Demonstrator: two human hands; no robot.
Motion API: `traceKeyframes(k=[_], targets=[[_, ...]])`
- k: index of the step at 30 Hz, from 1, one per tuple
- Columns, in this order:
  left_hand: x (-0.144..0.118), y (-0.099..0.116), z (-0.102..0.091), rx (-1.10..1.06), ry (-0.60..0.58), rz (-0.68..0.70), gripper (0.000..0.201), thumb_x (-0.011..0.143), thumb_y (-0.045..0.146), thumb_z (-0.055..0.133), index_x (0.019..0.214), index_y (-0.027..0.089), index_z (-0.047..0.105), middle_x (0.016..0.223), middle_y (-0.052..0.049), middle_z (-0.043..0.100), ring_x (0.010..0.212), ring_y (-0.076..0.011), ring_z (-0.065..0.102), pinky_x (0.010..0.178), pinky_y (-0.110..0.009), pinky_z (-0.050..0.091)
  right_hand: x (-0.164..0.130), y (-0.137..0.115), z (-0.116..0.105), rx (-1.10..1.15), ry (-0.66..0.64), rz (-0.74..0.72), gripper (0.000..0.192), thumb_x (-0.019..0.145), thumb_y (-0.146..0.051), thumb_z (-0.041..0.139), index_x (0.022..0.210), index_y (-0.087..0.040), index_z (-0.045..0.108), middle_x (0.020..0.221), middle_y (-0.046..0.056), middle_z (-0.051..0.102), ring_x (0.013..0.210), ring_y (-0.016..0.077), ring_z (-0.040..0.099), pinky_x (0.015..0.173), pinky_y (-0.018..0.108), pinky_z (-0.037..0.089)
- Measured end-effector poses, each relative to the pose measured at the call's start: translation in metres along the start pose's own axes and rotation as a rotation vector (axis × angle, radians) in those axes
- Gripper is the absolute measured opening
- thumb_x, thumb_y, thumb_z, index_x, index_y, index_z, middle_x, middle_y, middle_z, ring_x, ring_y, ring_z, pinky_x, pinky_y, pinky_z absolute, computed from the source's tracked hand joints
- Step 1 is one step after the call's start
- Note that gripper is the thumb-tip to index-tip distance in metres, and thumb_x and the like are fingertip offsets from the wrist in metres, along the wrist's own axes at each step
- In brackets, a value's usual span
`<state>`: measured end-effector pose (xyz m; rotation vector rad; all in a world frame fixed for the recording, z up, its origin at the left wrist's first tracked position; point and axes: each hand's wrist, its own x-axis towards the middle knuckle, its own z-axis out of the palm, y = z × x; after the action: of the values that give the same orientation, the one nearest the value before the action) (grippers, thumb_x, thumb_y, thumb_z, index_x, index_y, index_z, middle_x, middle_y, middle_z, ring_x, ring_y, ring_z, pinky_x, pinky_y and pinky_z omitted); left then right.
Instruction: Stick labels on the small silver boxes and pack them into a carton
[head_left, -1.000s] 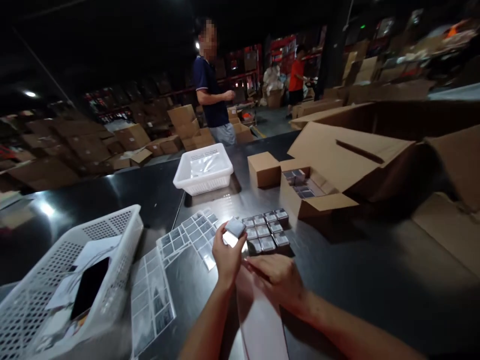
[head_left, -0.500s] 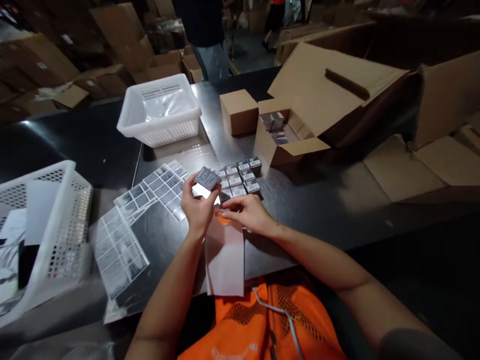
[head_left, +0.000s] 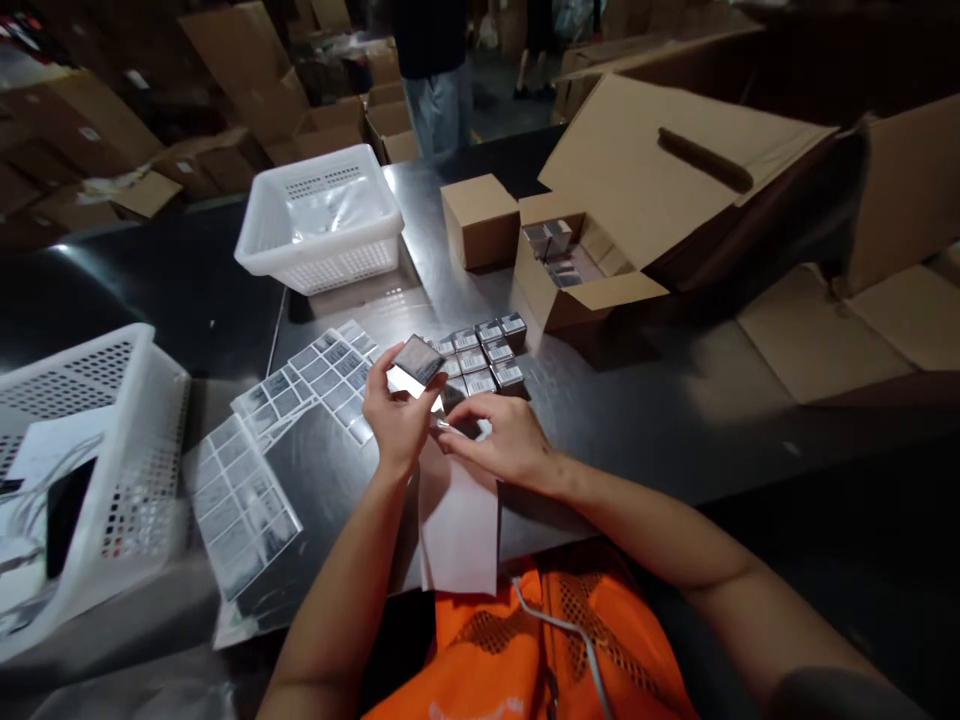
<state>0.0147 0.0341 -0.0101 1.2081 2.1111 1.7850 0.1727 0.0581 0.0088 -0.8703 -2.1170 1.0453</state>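
Observation:
My left hand (head_left: 399, 420) is closed round a small grey box (head_left: 418, 360), its printed face tilted up and its lower side shining white. My right hand (head_left: 506, 440) is closed in a pinch just below the box; what lies between its fingertips is too small to make out. Several small dark boxes with white labels (head_left: 478, 360) stand in rows right behind my hands. Under my wrists a white sheet (head_left: 459, 520) reaches to the table's front edge. Printed sticker sheets (head_left: 330, 375) lie to the left of my left hand.
White plastic baskets stand at the back (head_left: 322, 225) and at the left (head_left: 142, 450). An open carton (head_left: 547, 300) with small boxes inside sits beside a closed carton (head_left: 480, 222). Large cardboard flaps (head_left: 637, 165) rise at the right. A person (head_left: 435, 90) stands beyond the metal table.
The small box has turned a little in my left hand. My right fingertips have shifted slightly down, and the orange patch beneath them no longer shows.

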Motion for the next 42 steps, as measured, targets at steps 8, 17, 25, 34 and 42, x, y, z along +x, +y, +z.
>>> traceKeyframes(k=[8, 17, 25, 34, 42], targets=[[-0.004, 0.008, -0.001, -0.049, -0.042, 0.007, 0.054, 0.067, 0.033, 0.084, 0.117, 0.023, 0.066, 0.117, -0.005, 0.067, 0.088, -0.0152, 0.066, 0.055, -0.019, 0.048, -0.004, -0.001, 0.002, -0.175, 0.102, -0.18, 0.007, 0.082, -0.026, 0.078, 0.079, -0.02, 0.075, 0.084, 0.003, 0.077, 0.083, 0.0197, 0.068, 0.08, 0.032, 0.049], [0.006, -0.002, 0.001, -0.154, 0.015, -0.135, 0.062, 0.059, 0.034, 0.089, 0.116, 0.023, 0.065, 0.119, -0.004, 0.06, 0.085, -0.012, 0.064, 0.058, -0.017, 0.046, 0.001, -0.004, -0.02, 0.232, -0.005, -0.348, 0.007, 0.086, -0.02, 0.077, 0.079, -0.019, 0.073, 0.083, 0.002, 0.072, 0.083, 0.016, 0.065, 0.08, 0.03, 0.05], [-0.001, 0.005, 0.004, -0.558, -0.302, -0.282, 0.061, 0.049, 0.015, 0.085, 0.104, 0.025, 0.06, 0.088, 0.005, 0.066, 0.051, -0.0021, 0.047, 0.043, -0.012, 0.032, 0.025, 0.014, -0.063, 0.947, 0.107, 0.092, 0.037, 0.068, -0.038, 0.091, 0.087, -0.021, 0.063, 0.077, -0.005, 0.066, 0.07, 0.01, 0.063, 0.065, 0.022, 0.05], [-0.014, 0.001, 0.005, -0.495, -0.527, -0.173, 0.057, 0.052, 0.011, 0.084, 0.103, 0.025, 0.064, 0.117, -0.004, 0.073, 0.073, -0.0126, 0.07, 0.054, -0.017, 0.051, 0.022, 0.005, -0.063, 0.876, 0.012, 0.34, 0.058, 0.063, -0.018, 0.086, 0.105, -0.021, 0.047, 0.069, -0.009, 0.069, 0.06, 0.009, 0.061, 0.062, 0.023, 0.048], [-0.018, 0.013, 0.005, -0.409, -0.505, -0.108, 0.055, 0.056, 0.013, 0.084, 0.106, 0.023, 0.065, 0.118, -0.006, 0.074, 0.053, -0.0063, 0.064, 0.04, -0.013, 0.041, 0.02, 0.007, -0.057, 0.833, 0.03, 0.35, 0.057, 0.065, -0.022, 0.084, 0.105, -0.023, 0.043, 0.071, -0.008, 0.07, 0.062, 0.0096, 0.063, 0.064, 0.023, 0.048]])
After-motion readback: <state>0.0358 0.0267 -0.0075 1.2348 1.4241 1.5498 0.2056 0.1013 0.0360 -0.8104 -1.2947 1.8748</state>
